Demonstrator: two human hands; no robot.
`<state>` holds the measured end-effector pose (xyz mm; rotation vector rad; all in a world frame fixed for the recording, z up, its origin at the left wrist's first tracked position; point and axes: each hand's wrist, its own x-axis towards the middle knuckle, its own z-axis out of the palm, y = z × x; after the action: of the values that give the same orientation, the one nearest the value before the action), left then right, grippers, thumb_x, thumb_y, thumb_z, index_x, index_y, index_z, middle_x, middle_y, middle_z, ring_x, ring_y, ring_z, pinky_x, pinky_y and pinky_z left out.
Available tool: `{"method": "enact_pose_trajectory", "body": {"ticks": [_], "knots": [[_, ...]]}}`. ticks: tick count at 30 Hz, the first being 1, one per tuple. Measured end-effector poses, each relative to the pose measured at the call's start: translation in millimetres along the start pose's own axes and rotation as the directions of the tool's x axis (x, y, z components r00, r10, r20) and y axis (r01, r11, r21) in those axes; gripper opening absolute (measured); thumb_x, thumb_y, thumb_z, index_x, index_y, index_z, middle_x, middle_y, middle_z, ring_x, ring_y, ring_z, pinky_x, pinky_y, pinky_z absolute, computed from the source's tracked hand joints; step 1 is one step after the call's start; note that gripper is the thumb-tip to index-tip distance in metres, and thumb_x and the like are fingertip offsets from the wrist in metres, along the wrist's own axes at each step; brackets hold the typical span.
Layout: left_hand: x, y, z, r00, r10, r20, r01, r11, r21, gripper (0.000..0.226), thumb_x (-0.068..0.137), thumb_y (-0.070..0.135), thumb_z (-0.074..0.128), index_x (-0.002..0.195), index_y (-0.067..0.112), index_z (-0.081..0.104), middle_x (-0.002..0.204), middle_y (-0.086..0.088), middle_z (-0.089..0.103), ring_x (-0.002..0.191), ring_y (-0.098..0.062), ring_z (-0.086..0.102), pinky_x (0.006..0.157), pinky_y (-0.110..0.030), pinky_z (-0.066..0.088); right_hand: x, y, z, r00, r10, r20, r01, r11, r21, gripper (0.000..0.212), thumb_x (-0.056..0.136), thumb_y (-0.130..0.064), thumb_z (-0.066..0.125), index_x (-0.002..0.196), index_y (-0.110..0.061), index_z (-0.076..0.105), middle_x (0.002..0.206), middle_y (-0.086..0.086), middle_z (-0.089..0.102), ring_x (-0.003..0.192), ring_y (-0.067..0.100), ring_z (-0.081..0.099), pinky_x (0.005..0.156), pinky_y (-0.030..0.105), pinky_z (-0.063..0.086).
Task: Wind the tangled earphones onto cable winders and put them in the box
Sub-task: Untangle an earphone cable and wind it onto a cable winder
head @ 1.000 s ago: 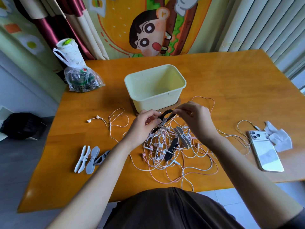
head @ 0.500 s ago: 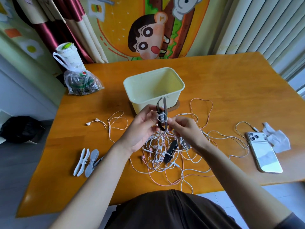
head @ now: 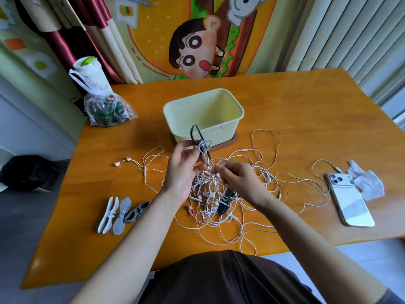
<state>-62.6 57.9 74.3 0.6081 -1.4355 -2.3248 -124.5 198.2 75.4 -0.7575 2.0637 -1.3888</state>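
Left hand (head: 182, 172): fingers curled round the lower part of one black cable winder (head: 202, 147), which has a few turns of white cable bunched at its waist. It is held above the table, long axis near upright, top leaning slightly left and overlapping the near wall of the box in this view. Right hand (head: 238, 181): fingertips pinching cable strands just below the winder. Beneath both hands: tangled earphones (head: 208, 194), white and pink cables, sets not countable, spread over the wooden table (head: 306, 119); a second black winder (head: 225, 201) lies among them. Beyond: one pale yellow box (head: 240, 111), open, on a brown base (head: 232, 140). Left: three spare winders (head: 121, 212) side by side, white, light grey and dark grey, long axes running away from the person. Far left: one clear plastic bag (head: 109, 110). Right: one phone (head: 350, 200), back up, a cable end just beside it; one crumpled tissue (head: 368, 182) just beside its far corner.
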Motion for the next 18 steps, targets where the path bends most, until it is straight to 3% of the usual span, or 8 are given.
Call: {"method": "enact_pose_trajectory", "body": {"ticks": [2,4,6,8,10,13,18], "knots": [[2.0,-6.2,-4.4,0.996,0.086,-0.034,-0.075,0.966,0.246,0.012,0.095,0.007,0.052,0.1,0.015,0.058,0.088,-0.007,0.06,0.075,-0.014,0.058,0.066,-0.025,0.052,-1.6,-1.3,-0.2,1.0,-0.025,0.018,0.026,0.999,-0.048,0.023,0.097,-0.027,0.046,0.085,-0.022,0.066,0.058,-0.009,0.049,0.052,0.011,0.04,0.046,0.02,0.03],[5.8,-13.7,-11.4,0.983,0.184,-0.023,-0.142,0.823,0.55,0.011,0.094,0.011,0.056,0.1,0.018,0.06,0.091,-0.011,0.061,0.081,-0.018,0.06,0.069,-0.028,0.054,-2.8,-3.8,-1.5,0.998,-0.046,0.045,0.051,0.992,-0.115,0.021,0.097,-0.026,0.048,0.088,-0.021,0.066,0.058,-0.008,0.049,0.05,0.009,0.04,0.045,0.018,0.03],[9.2,-19.4,-18.9,0.98,0.199,0.014,-0.149,0.685,0.713,0.012,0.092,0.012,0.059,0.101,0.02,0.062,0.094,-0.012,0.059,0.085,-0.019,0.058,0.071,-0.024,0.051,-3.3,-7.1,-5.7,0.995,-0.051,0.083,0.066,0.981,-0.184,0.019,0.095,-0.028,0.05,0.091,-0.019,0.066,0.06,-0.005,0.05,0.048,0.005,0.04,0.044,0.016,0.03],[9.5,-21.4,-23.1,0.985,0.167,0.043,-0.137,0.605,0.784,0.014,0.09,0.011,0.061,0.102,0.017,0.064,0.095,-0.008,0.055,0.082,-0.011,0.053,0.069,-0.008,0.042,-3.0,-9.7,-12.5,0.996,-0.047,0.081,0.066,0.968,-0.24,0.019,0.094,-0.03,0.052,0.091,-0.018,0.067,0.062,-0.004,0.055,0.05,0.006,0.044,0.046,0.017,0.033],[8.9,-22.0,-25.4,0.99,0.124,0.061,-0.12,0.559,0.82,0.015,0.089,0.011,0.063,0.103,0.016,0.066,0.097,-0.008,0.053,0.084,-0.011,0.051,0.069,-0.006,0.039,-1.4,-11.2,-20.5,0.998,-0.051,0.035,0.058,0.96,-0.274,0.02,0.093,-0.031,0.053,0.089,-0.019,0.069,0.064,-0.005,0.059,0.052,0.009,0.048,0.048,0.02,0.036],[5.3,-19.2,-21.7,0.993,0.043,0.107,-0.113,0.557,0.823,0.014,0.089,0.011,0.063,0.099,0.021,0.065,0.099,-0.009,0.053,0.09,-0.016,0.051,0.075,-0.014,0.041,3.1,-10.9,-33.1,0.997,-0.045,-0.066,0.025,0.963,-0.267,0.023,0.095,-0.027,0.051,0.085,-0.017,0.069,0.061,-0.005,0.055,0.043,0.002,0.042,0.043,0.012,0.029],[-0.4,-12.7,-13.3,0.973,-0.073,0.217,-0.111,0.679,0.725,0.022,0.089,0.009,0.063,0.093,0.03,0.063,0.106,-0.011,0.058,0.099,-0.023,0.058,0.09,-0.032,0.05,8.7,-5.1,-47.0,0.987,-0.013,-0.16,-0.026,0.971,-0.238,0.027,0.096,-0.025,0.049,0.086,-0.013,0.071,0.059,-0.007,0.053,0.04,0.001,0.04,0.041,0.011,0.027]]}}
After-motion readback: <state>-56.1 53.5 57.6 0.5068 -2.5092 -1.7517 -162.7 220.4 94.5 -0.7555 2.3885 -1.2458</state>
